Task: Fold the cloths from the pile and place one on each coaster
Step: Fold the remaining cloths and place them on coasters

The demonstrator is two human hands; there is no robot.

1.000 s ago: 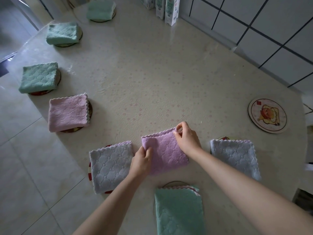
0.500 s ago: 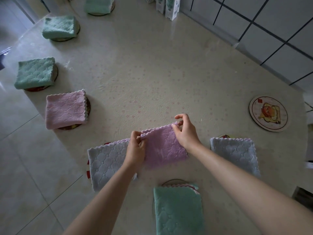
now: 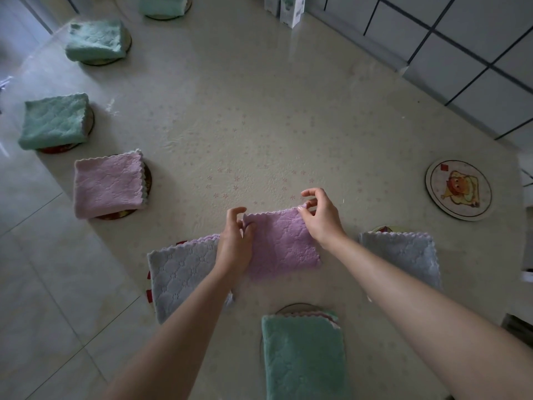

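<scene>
A folded purple cloth (image 3: 281, 242) lies on the table in front of me. My left hand (image 3: 235, 241) pinches its far left corner, and my right hand (image 3: 320, 216) pinches its far right corner. A bare round coaster (image 3: 458, 189) with a cartoon picture sits at the right. Folded cloths cover the other coasters: a grey cloth (image 3: 181, 274) at the near left, a grey cloth (image 3: 403, 255) at the near right, a green cloth (image 3: 304, 356) closest to me, a pink cloth (image 3: 108, 183) and several green ones along the left edge.
White cartons (image 3: 291, 8) stand at the table's far edge beside a tiled wall (image 3: 461, 47). The table's left edge drops to a tiled floor (image 3: 34, 284).
My left hand slid from the cloth's near left edge up to its far left corner. Both hands and the purple cloth's far edge shifted slightly away from me.
</scene>
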